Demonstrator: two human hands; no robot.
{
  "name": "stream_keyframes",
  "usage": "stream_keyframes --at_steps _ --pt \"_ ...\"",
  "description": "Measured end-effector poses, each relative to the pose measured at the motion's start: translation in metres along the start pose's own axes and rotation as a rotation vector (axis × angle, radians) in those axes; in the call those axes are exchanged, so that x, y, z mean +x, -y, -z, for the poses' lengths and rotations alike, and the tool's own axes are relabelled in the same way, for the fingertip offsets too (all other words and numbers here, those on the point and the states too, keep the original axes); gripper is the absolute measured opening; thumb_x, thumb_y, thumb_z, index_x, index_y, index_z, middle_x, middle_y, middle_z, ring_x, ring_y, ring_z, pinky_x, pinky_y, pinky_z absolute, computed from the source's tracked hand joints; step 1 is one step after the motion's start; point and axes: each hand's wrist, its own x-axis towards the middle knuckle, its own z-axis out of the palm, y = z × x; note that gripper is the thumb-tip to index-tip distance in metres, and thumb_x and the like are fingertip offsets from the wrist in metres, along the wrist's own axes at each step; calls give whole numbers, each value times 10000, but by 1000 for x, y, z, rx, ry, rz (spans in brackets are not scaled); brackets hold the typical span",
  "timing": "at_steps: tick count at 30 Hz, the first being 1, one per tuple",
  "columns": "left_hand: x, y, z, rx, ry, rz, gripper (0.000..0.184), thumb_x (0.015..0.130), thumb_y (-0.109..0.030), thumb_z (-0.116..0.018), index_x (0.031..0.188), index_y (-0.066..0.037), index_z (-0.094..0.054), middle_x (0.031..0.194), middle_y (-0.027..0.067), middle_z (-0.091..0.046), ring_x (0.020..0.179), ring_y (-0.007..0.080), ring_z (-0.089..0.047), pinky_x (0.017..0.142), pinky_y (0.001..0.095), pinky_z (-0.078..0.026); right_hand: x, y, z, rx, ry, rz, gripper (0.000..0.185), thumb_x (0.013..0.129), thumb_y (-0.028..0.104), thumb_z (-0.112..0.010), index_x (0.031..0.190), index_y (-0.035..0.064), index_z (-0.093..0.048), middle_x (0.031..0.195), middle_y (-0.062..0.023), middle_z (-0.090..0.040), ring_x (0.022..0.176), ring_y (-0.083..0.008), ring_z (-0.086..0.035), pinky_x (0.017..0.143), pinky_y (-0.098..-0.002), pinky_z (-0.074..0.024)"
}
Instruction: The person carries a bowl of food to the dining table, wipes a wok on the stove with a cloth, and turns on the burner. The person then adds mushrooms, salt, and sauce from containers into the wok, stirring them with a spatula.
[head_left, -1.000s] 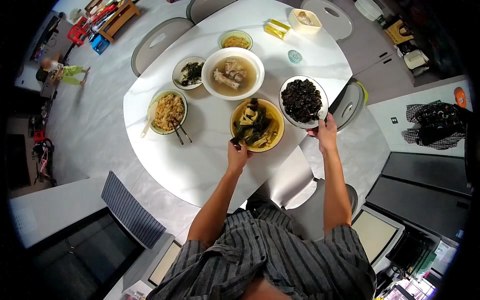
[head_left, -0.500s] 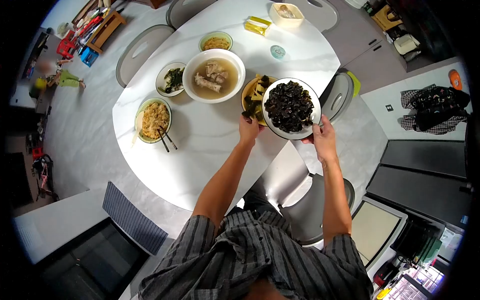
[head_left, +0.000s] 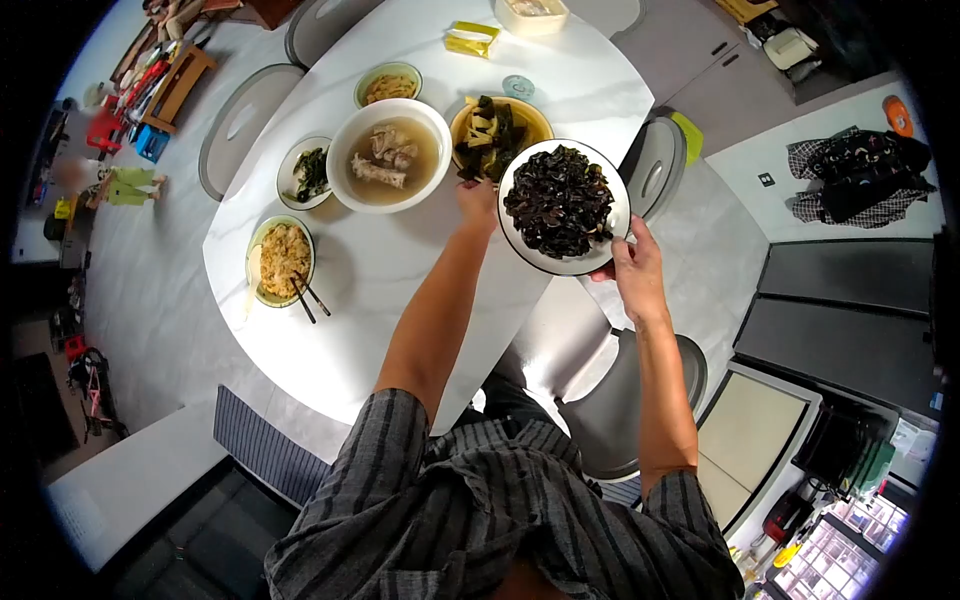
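Note:
My right hand (head_left: 638,268) grips the right edge of a white plate (head_left: 622,212), thumb on the rim and fingers underneath. Dark wood ear mushrooms (head_left: 560,200) are heaped on this plate, held near the table's edge. My left hand (head_left: 478,205) is closed at the near rim of a yellow bowl (head_left: 538,122); its fingers are partly hidden. Green leafy vegetables (head_left: 490,140) fill that bowl, which the plate slightly overlaps in view. Left of it stands a large white bowl (head_left: 340,190) of soup with meaty bones (head_left: 385,155).
On the white table (head_left: 340,350) are a plate of greens (head_left: 312,172), a bowl of fried rice (head_left: 283,258) with chopsticks (head_left: 308,300), a small bowl of pale food (head_left: 390,88), a yellow packet (head_left: 472,40) and a round coaster (head_left: 518,87). Grey chairs (head_left: 655,165) surround it.
The yellow bowl has moved farther onto the table, closer to the coaster, with my left hand at its rim. My right hand still holds the plate, now more apart from the bowl. The view has shifted.

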Motion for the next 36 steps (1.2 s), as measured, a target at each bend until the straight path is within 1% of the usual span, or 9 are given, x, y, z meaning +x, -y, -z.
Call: stream_keyframes --at_steps 6,7,9,12,15,21,26,34,36 --pt "3 44 28 -254 348 -78 292 959 -196 -582 1196 -49 -495 925 40 -624 881 149 -627 760 320 -552 -1 3 -2 0 -3 51 403 1004 8 -416 1405 -23 -438 1013 -144 -701 656 -166 -676 566 -272 -598" --pt "-51 2 32 -356 378 80 340 992 -260 -541 1254 -49 -495 963 41 -645 885 142 -633 768 319 -550 -1 4 -4 -4 -2 64 412 993 -1 -420 1404 -30 -431 1002 -151 -702 658 -178 -684 560 -278 -602" --pt "-137 -58 41 -287 497 -31 440 1032 -335 -459 1378 -63 -447 1065 60 -663 928 151 -652 795 330 -552 -1 5 -8 4 19 84 422 979 -12 -426 1401 -37 -426 992 -156 -702 659 -188 -693 553 -283 -606" --pt "-210 -103 69 -87 620 12 438 1048 -266 -444 1431 -59 -394 1171 93 -638 998 172 -659 799 334 -565 -9 7 -12 17 63 83 424 975 -13 -427 1400 -30 -430 991 -150 -702 651 -181 -692 550 -278 -605" --pt "-230 -105 91 -42 702 -180 428 1051 -191 -406 1448 -41 -358 1277 127 -578 1047 213 -653 808 349 -593 -23 13 -24 19 117 96 429 986 -1 -420 1415 -14 -423 1009 -142 -696 642 -176 -686 551 -273 -603" --pt "-276 -138 152 38 570 -317 432 1035 -102 -352 1459 -23 -336 1347 151 -515 1080 250 -648 789 357 -628 -77 31 -68 5 247 149 411 1011 38 -397 1421 15 -419 1047 -144 -678 630 -184 -685 564 -279 -606" --pt "-350 -148 230 28 497 -371 452 1028 -124 -364 1466 -13 -343 1289 155 -584 1018 251 -681 794 365 -628 -158 40 -103 -4 379 129 385 1038 80 -411 1420 28 -414 915 -139 -684 633 -187 -686 575 -288 -595" --pt "-466 -139 374 -20 321 -334 452 1023 -104 -384 1458 -14 -303 1235 192 -601 898 245 -707 744 351 -630 -287 5 -159 -24 691 40 455 1051 86 -401 1476 -14 -273 1089 -215 -650 691 -246 -711 587 -324 -601" --pt "-496 -125 403 -65 272 -332 435 1004 -85 -388 1424 -3 -304 1196 179 -598 855 234 -701 728 340 -628 -315 -6 -172 -11 758 60 355 1059 130 -435 1382 -7 -378 993 -163 -674 658 -219 -702 574 -288 -590"
